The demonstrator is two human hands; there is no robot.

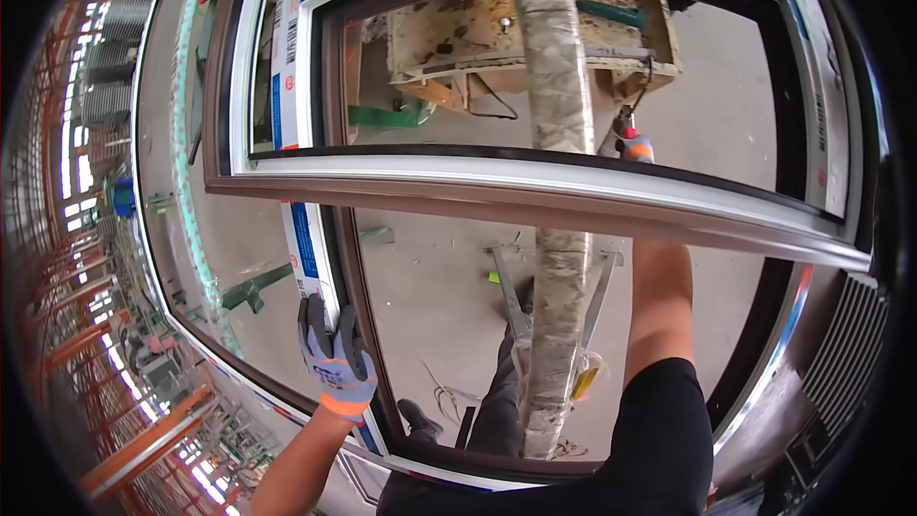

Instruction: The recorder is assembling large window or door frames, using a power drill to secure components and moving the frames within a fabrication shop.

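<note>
A large brown-and-white window frame lies in front of me, with printed protective film on its white faces. Across its far part sits a smaller brown-and-white window sash, set askew. My left hand, in a grey-and-blue glove with an orange cuff, grips the frame's upright bar, fingers on one side and thumb on the other. My right forearm passes beneath the sash's near rail. Beyond that rail, my gloved right hand shows only in part, closed around a hand tool with a red part; its exact kind is unclear.
Below the frame runs a film-wrapped support beam on metal legs. A stained wooden tray with a dangling cord stands at the far side. Green-wrapped bars extend at left; ribbed grey profiles are stacked at right.
</note>
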